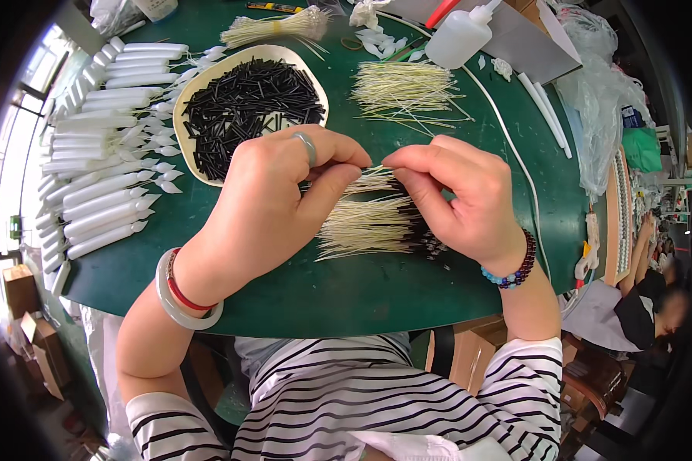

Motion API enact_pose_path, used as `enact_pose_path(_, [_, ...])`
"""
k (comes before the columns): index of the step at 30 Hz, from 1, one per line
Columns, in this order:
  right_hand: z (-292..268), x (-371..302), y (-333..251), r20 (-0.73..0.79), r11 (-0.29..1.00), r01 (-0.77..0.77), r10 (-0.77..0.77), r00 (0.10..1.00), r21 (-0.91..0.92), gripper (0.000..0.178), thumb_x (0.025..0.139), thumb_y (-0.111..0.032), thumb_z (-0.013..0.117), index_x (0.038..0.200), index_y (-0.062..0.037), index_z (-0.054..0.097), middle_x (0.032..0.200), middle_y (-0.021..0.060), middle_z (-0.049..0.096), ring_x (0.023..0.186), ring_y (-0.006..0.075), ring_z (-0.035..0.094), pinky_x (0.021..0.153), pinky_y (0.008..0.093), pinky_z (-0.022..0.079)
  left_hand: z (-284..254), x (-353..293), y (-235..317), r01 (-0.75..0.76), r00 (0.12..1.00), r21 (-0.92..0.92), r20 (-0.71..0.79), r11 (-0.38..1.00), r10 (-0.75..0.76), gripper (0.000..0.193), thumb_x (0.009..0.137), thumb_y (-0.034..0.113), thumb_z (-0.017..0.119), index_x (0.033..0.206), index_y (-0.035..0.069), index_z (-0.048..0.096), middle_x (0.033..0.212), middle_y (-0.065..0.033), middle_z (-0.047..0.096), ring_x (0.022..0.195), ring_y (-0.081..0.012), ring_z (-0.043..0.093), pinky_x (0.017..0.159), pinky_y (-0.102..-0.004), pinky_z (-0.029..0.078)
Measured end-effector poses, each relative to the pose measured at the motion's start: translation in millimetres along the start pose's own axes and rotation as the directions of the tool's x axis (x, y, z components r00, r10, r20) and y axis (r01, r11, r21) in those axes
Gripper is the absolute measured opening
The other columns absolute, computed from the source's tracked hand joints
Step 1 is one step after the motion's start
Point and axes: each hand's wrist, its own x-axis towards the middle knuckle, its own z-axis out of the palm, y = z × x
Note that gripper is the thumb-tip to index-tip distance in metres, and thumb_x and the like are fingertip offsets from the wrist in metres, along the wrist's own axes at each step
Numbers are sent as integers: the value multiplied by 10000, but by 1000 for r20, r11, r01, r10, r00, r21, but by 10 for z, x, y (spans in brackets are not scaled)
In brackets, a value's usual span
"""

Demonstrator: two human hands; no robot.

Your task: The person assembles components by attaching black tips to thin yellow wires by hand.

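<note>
Pale wires (367,227) | hands (265,196) (469,188) nearly tip-to-tip, can't tell grip | bowl (181,127) L | gap to tbl (327,313) front edge

Left fingers (344,148) curled, right fingers (421,158) curled, near

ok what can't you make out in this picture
Head view: anything pinched in the bare left hand or bare right hand; fingers cover it.
Head view: some dark ends of the thin cream strands; the right hand covers them.
Head view: part of the round whitish container; cut off by the upper edge.
</note>
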Motion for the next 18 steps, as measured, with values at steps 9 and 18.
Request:
enact_pose_path(9, [151, -66, 21, -32, 939, 211, -228, 973, -273, 140, 737, -85, 687, 866, -65, 636, 669, 21, 516, 572, 166, 558, 449, 282, 426, 14, 10, 26, -135, 990, 58, -31, 989, 137, 135, 733, -55, 705, 860, -22, 674, 786, -69, 673, 685, -122, 629, 620, -228, 511])
enact_pose_path(18, [-26, -32, 10, 137, 998, 32, -25, 990, -48, 200, 778, -87, 668, 963, -38, 609, 769, 47, 588, 688, 212, 594, 639, 322, 462, 18, -7, 1, -64, 994, 77, -80, 995, 70, 128, 718, -51, 717, 837, -20, 682, 774, -77, 676, 670, -132, 643, 611, -227, 515])
